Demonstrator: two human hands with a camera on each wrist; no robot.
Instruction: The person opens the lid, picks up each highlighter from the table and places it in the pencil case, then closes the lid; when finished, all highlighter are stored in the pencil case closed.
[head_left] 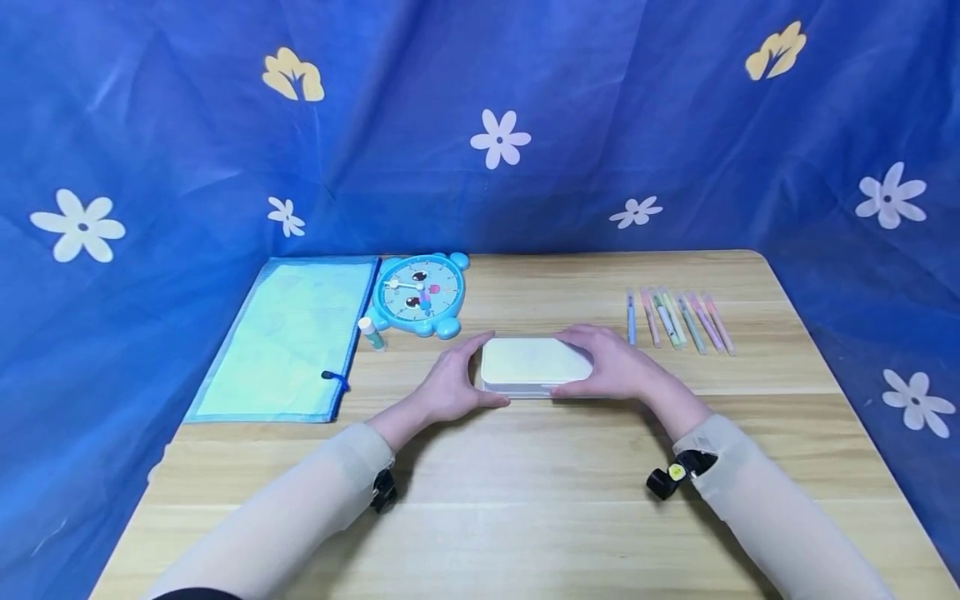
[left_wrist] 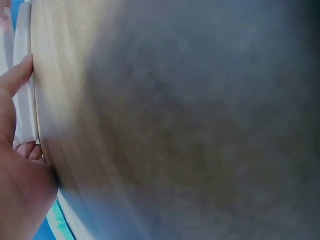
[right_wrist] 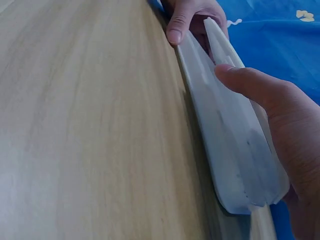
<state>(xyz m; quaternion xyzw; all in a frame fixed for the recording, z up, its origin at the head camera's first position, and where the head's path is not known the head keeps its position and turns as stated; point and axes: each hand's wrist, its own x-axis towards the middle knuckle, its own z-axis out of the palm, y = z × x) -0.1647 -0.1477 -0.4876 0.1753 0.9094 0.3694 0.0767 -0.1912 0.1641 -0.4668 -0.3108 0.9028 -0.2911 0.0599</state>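
Note:
A pencil box [head_left: 536,361] with a white lid and a translucent body lies lengthwise on the table between both hands. My left hand [head_left: 453,383] grips its left end, thumb at the near side and fingers round the far side. The right hand [head_left: 611,364] holds the other end, with its thumb [right_wrist: 240,80] on the near edge of the lid. In the right wrist view, a gap shows between lid and translucent body [right_wrist: 235,150] toward the left end. The box's contents are hidden. The left wrist view catches only part of the left hand [left_wrist: 22,185] and the box side.
Several pastel pens [head_left: 678,321] lie in a row at the back right. On the left are a light blue mesh folder [head_left: 288,333], a blue toy clock [head_left: 420,292] and a small glue stick [head_left: 372,333]. A blue flowered cloth [head_left: 555,200] hangs behind the wooden table [head_left: 525,517].

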